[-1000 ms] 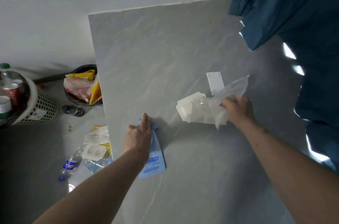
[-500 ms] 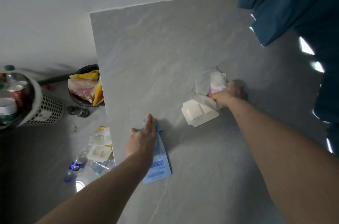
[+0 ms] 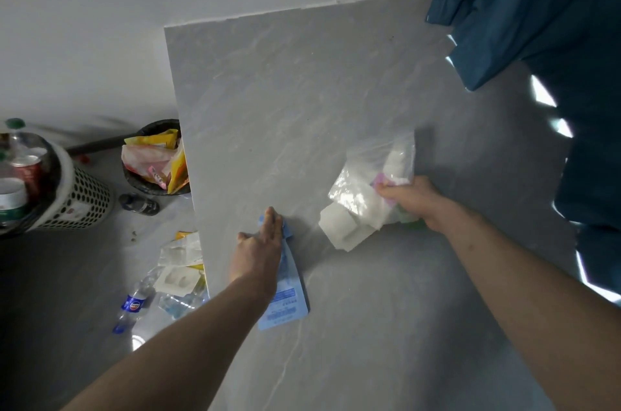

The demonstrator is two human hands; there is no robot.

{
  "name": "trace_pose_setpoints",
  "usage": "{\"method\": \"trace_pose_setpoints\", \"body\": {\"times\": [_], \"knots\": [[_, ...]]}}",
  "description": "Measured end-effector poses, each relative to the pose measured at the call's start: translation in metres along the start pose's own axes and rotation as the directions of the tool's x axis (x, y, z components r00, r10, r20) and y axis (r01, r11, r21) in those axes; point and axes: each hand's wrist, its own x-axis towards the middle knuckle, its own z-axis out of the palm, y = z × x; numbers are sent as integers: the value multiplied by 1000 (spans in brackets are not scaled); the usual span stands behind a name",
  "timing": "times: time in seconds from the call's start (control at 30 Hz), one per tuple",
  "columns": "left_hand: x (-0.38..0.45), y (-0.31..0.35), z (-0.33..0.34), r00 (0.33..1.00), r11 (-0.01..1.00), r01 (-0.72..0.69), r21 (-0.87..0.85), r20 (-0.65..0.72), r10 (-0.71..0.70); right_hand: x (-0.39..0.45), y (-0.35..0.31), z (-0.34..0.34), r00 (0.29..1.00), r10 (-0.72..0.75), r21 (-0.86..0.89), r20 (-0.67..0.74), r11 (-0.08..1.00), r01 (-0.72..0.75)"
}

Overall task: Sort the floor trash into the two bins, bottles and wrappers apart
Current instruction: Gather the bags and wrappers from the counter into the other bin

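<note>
My left hand (image 3: 260,247) lies flat, fingers together, on a blue wrapper (image 3: 285,293) on the grey tabletop (image 3: 285,101). My right hand (image 3: 411,200) is closed on a bunch of clear plastic wrappers (image 3: 369,172) with a white card and a pink piece inside. A white moulded packaging tray (image 3: 342,229) sits just under that bunch, touching it. On the floor at left stand a black bin (image 3: 148,183) holding yellow and pink wrappers and a white perforated basket (image 3: 80,202) holding bottles and cans.
Floor trash lies beside the table's left edge: a blue-labelled plastic bottle (image 3: 134,304), a crushed clear bottle (image 3: 179,303), white and yellow wrappers (image 3: 181,247), a dark small bottle (image 3: 139,204) by the black bin. A dark blue curtain (image 3: 544,24) hangs at the right.
My right hand reached to the far white card, gathered it into the plastic, and drew the bunch back toward the white tray. The left hand stayed on the blue wrapper.
</note>
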Motion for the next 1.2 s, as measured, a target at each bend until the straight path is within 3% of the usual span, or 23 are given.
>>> {"method": "trace_pose_setpoints", "body": {"times": [0.1, 0.27, 0.4, 0.47, 0.53, 0.63, 0.7, 0.8, 0.9, 1.03, 1.2], "knots": [[-1, 0, -1, 1000, 998, -15, 60, -17, 16, -9, 6, 22, 998, 29, -176, -54, 984, -38], [-3, -1, 0, 1000, 999, -8, 51, -28, 9, -24, 16, 56, 980, 58, -164, -189, 982, -90], [-9, -7, -1, 999, 997, -10, -71, -35, 7, -32, 29, 53, 967, 84, 85, -241, 994, -65], [-12, -11, 1, 1000, 986, 1, -169, -29, -6, -39, 34, 41, 976, 92, 218, -199, 975, -47], [-15, -16, 4, 1000, 978, -9, -210, -22, 4, -50, 39, 35, 993, 72, 242, -96, 969, -47], [-21, -21, 6, 999, 972, -29, -231, -26, 24, -70, 45, 49, 999, 45, 29, 10, 999, -45], [-24, -23, 9, 999, 971, -40, -235, -44, 31, -83, 48, 71, 998, 28, -207, -51, 977, -38], [-32, -28, 15, 998, 968, -53, -244, -50, 42, -96, 52, 105, 992, -3, -301, -128, 953, -36], [-42, -31, 15, 995, 972, -56, -229, -92, 36, -102, 58, 126, 975, 61, -220, -213, 969, -109], [-56, -38, 15, 997, 980, -18, -199, -78, 3, -120, 70, 144, 957, 21, -116, -289, 992, -57], [-98, -54, 17, 1000, 979, 16, -205, 22, -11, -160, 86, 162, 925, 68, -6, -373, 997, -76]]}}
